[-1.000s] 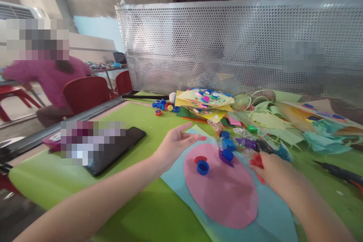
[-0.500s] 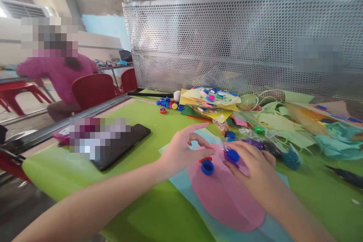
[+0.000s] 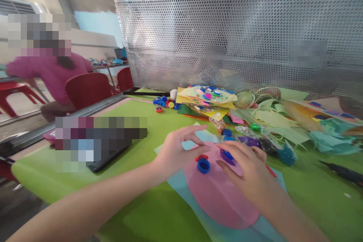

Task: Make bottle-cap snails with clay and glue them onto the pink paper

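Observation:
My left hand [image 3: 181,147] hovers over the pink paper oval [image 3: 224,204], its thumb and one finger nearly together in a pinch and another finger stretched out. Anything between those tips is too small to make out. Just below them lie a red cap [image 3: 201,157] and an upturned blue bottle cap [image 3: 203,166]. Over the oval's right part is my right hand [image 3: 245,162], thumb and forefinger apart around another blue cap [image 3: 225,154] with a purple piece under it. That cap is partly covered by the fingers. Beneath the oval lies light blue paper [image 3: 181,181].
A phone [image 3: 113,155] lies left on the green table cover [image 3: 136,204]. Loose bottle caps [image 3: 163,101] and a decorated paper stack [image 3: 207,94] are at the back. Paper scraps [image 3: 295,136] and a black pointed tool [image 3: 340,172] lie right. A person in pink [image 3: 48,70] sits beyond.
My right hand has shifted left over the blue cap, covering more of it and exposing a thin red piece by its right side. The whole view has moved slightly.

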A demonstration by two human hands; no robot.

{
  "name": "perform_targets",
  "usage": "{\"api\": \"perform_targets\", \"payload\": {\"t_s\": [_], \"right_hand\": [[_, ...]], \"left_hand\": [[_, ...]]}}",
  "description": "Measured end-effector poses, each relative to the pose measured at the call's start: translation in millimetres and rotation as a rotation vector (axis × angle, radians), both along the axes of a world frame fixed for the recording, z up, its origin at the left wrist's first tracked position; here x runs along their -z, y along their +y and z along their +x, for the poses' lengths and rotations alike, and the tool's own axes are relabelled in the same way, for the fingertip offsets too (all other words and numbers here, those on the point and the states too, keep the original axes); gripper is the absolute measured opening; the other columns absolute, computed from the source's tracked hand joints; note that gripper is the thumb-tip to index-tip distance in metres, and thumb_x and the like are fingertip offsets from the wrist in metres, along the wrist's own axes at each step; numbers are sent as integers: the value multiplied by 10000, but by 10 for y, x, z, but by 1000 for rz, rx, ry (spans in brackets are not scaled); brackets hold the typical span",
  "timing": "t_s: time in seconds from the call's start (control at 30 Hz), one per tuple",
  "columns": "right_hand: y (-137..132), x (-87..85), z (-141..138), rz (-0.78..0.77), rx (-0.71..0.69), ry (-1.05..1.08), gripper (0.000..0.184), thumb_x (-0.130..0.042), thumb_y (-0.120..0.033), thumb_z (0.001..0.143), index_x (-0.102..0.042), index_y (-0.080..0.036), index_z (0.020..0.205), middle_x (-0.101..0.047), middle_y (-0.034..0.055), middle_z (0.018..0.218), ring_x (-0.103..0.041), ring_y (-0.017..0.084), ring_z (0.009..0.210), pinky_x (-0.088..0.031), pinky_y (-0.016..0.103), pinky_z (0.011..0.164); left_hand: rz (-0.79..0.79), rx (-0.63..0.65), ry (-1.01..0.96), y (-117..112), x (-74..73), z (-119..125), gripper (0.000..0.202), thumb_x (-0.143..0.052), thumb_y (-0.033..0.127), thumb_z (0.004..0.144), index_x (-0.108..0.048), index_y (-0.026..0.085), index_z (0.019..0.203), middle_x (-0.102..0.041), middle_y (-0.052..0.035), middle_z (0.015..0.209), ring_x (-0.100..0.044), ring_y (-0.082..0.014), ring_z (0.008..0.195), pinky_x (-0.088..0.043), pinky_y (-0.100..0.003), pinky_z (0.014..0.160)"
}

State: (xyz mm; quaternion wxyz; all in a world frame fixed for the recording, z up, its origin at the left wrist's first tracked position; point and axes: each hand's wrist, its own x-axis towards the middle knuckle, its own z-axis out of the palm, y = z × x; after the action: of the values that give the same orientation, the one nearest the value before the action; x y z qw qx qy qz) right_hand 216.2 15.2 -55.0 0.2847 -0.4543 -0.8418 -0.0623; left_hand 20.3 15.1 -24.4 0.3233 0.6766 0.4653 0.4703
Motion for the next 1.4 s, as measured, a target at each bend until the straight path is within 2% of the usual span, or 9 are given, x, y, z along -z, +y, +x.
{"api": "perform_targets", "payload": {"t_s": [0.13,0.27,0.33,0.53,0.67,0.8,0.93,1.07,1.4], "right_hand": [[-16,7,-13,28,-47,15,287,-422,-396,901,-531,-257,1126,-646,55,1096,-598,249,1004,-381,443,852],[-36,2,-40,86,-120,36,265,-438,-366,910,-541,-254,1127,-654,50,1078,-603,224,980,-386,422,858],[-51,-4,-57,92,-159,55,235,-454,-322,913,-556,-261,1116,-658,38,1058,-603,208,970,-386,411,873],[-82,-56,-100,97,-221,143,206,-478,-272,910,-626,-267,1053,-675,30,955,-622,193,861,-454,378,765],[-102,-121,-112,119,-269,258,145,-537,-223,875,-676,-230,916,-692,24,872,-623,174,798,-497,340,709],[-110,-138,-100,166,-268,298,152,-563,-183,849,-700,-214,906,-703,42,912,-630,187,830,-521,349,721],[-90,-92,-77,204,-263,256,205,-547,-200,863,-693,-231,1003,-695,58,1003,-628,207,896,-522,391,760],[-67,-58,-76,273,-275,217,218,-532,-218,881,-677,-199,1042,-692,71,1015,-619,205,904,-513,394,767],[-99,-141,-100,236,-303,254,153,-562,-207,857,-699,-214,925,-701,42,931,-630,180,828,-540,357,734]], "left_hand": [[-19,115,-53,2,81,25,438,-641,198,770,-572,237,1201,-752,-17,884,-674,-189,873,-488,-353,867],[-162,166,-86,-10,106,51,543,-734,185,671,-579,212,1190,-756,-12,766,-682,-211,849,-501,-370,855],[-222,198,-128,-19,113,58,561,-737,202,672,-567,191,1206,-757,-31,772,-677,-227,880,-494,-381,858],[-410,367,-377,-46,184,98,770,-695,357,739,-327,189,1394,-741,-77,944,-672,-230,889,-473,-413,845],[-510,345,-487,-67,160,130,840,-744,440,644,-381,195,1361,-742,-2,755,-663,-160,741,-464,-333,784],[-586,327,-609,-65,117,134,855,-809,366,567,-433,184,1312,-738,6,734,-646,-122,708,-450,-286,760],[-641,335,-704,-45,138,117,809,-850,232,536,-483,144,1252,-733,-28,749,-657,-147,739,-451,-310,780],[-687,281,-686,-34,171,95,788,-851,187,534,-502,115,1236,-715,-26,695,-653,-159,698,-449,-336,775],[-665,274,-677,-33,175,90,843,-853,202,531,-452,85,1263,-716,-43,715,-635,-157,679,-440,-341,755]]}}
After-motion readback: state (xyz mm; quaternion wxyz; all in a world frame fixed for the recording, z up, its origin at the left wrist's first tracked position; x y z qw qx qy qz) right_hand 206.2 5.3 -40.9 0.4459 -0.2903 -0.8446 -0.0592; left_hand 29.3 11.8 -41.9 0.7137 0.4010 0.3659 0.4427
